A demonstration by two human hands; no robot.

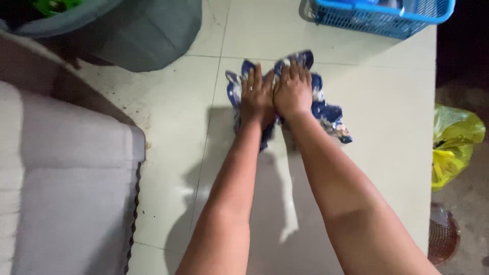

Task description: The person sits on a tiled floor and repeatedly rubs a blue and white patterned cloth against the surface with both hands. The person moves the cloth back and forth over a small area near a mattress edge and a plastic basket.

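A crumpled blue and white cloth (326, 113) lies on the pale tiled floor (387, 102). Both my hands press down on it side by side, fingers pointing away from me. My left hand (256, 98) lies flat on the cloth's left part. My right hand (293, 91) covers its middle, touching the left hand. Parts of the cloth stick out beyond the fingertips and to the right of my right wrist. A wet, soapy streak (289, 203) runs on the floor between my forearms.
A blue plastic basket (382, 18) stands at the far right. A dark grey tub (142, 30) sits at the far left. A pale grey slab (66, 183) fills the left side. A yellow plastic bag (453, 147) and a round drain grate (442, 234) lie past the floor's right edge.
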